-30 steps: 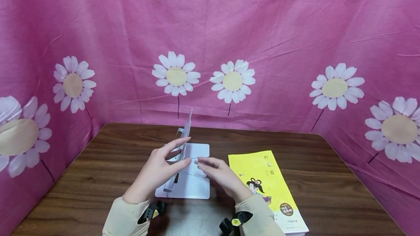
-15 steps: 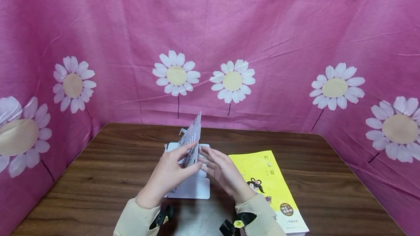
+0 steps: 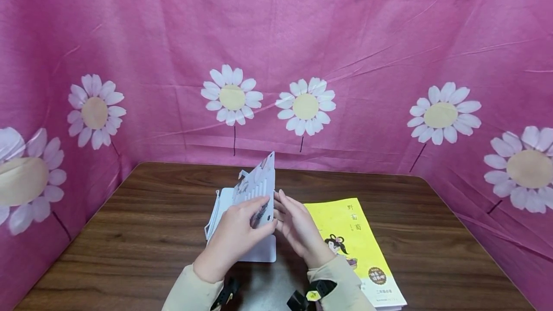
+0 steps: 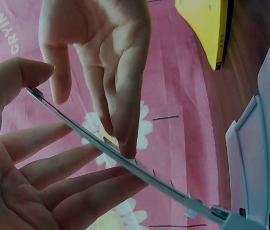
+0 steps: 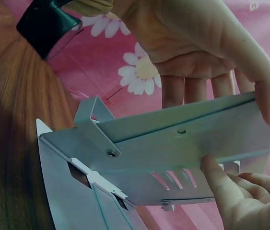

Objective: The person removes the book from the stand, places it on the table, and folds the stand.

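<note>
A white metal book stand has its slotted panel raised at a slant over its flat base plate. My left hand grips the panel by its edge. In the left wrist view, the thumb lies on one side and the fingers spread behind the other. Facing it, my right hand has mostly straight fingers, and a fingertip touches the panel in the right wrist view. A small bent clip sticks out at one panel corner. Part of the base is hidden by my left hand.
A yellow book lies flat beside my right forearm. Thin white rods show at the stand's left side. The brown wooden table ends at a pink flowered cloth behind it.
The panel has swung rightward from a nearly edge-on position, so its slotted face shows. My left hand moved right with it, and my right fingers rose to meet it.
</note>
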Demonstrator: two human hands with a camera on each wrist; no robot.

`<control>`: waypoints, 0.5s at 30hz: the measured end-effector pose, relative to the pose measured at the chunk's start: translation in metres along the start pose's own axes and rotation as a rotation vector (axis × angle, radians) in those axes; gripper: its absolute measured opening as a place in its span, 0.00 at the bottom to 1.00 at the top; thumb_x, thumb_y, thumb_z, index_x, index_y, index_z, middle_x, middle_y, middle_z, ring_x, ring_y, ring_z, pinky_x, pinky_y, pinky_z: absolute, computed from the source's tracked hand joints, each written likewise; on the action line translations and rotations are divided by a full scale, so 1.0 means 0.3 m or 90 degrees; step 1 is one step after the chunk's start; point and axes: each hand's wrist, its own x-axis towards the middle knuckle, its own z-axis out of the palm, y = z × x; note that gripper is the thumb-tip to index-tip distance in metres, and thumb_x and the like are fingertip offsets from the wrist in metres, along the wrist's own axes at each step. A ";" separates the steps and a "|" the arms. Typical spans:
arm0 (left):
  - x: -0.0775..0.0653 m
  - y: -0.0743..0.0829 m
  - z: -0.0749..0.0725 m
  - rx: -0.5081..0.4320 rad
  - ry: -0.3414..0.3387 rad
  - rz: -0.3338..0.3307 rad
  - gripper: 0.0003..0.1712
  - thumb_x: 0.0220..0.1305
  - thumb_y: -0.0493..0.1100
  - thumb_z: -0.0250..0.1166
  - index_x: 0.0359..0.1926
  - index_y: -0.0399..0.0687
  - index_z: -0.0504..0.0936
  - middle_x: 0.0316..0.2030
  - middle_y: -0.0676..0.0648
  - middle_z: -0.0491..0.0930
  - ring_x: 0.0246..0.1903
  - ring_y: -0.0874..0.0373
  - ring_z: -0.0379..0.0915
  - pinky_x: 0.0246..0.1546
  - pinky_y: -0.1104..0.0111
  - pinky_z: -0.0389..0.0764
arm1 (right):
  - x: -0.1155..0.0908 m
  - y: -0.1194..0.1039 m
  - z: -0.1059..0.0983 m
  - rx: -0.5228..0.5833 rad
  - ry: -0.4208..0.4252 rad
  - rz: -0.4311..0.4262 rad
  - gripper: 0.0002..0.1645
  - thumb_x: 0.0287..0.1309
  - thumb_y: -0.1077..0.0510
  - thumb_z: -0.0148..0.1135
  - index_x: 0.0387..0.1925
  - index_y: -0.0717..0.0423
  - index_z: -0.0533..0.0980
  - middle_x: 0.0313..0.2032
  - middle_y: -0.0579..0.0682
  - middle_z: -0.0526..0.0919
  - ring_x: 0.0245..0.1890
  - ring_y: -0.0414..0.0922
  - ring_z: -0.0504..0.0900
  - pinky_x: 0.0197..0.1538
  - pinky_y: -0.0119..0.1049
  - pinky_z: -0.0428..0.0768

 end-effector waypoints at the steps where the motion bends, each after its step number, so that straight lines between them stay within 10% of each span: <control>1: -0.001 0.002 0.004 0.005 0.000 0.005 0.25 0.53 0.45 0.72 0.53 0.42 0.85 0.50 0.43 0.86 0.53 0.49 0.82 0.54 0.56 0.82 | 0.001 0.000 0.001 0.000 0.010 0.001 0.40 0.77 0.45 0.41 0.72 0.73 0.52 0.71 0.71 0.59 0.66 0.56 0.71 0.62 0.37 0.77; 15: -0.015 0.016 0.038 0.039 -0.030 0.018 0.27 0.55 0.53 0.73 0.53 0.44 0.86 0.50 0.46 0.86 0.52 0.52 0.83 0.52 0.58 0.82 | -0.004 -0.010 -0.007 0.028 0.108 0.009 0.30 0.75 0.53 0.48 0.64 0.75 0.67 0.40 0.45 0.84 0.40 0.40 0.84 0.47 0.35 0.84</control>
